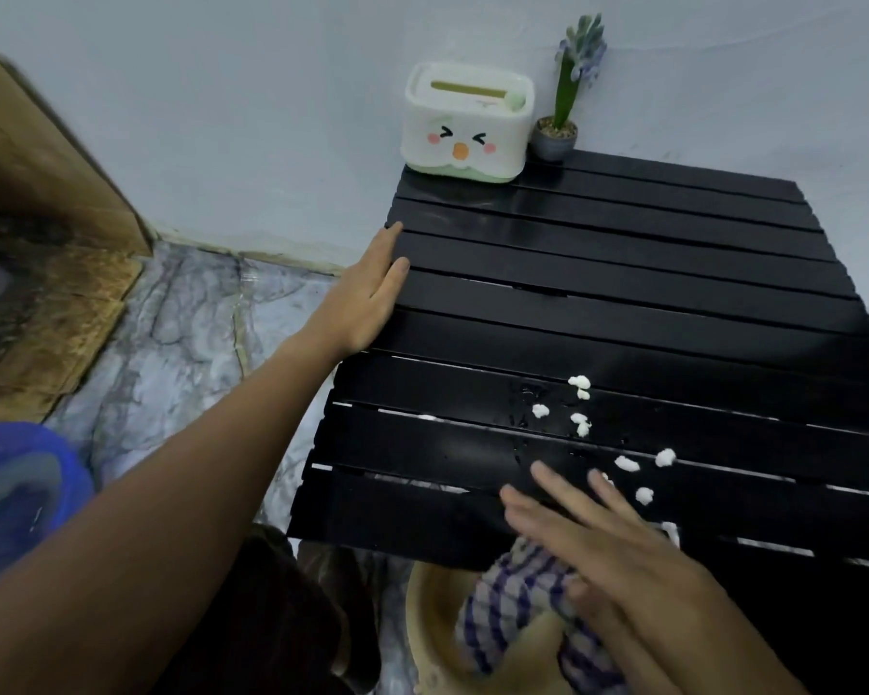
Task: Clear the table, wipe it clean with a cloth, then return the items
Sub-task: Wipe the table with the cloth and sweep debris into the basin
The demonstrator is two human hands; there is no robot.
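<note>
Your left hand [372, 288] lies flat on the tabletop [623, 273] edge. Your right hand [618, 559] presses the striped cloth [512, 604] at the near edge with straight fingers. Sweep the white blobs [580, 388] slowly toward you.

The black table [623, 273] had long flat slats with thin gaps and filled the right side of the picture, with small white blobs [580, 386] and wet spots near its lower middle. A white tissue box [465, 125] with a funny face and a little potted plant [555, 137] stood side by side at the table's far edge, near the top middle. The striped purple and white cloth [512, 594] was bunched up at the bottom, hanging off the table's near edge.
</note>
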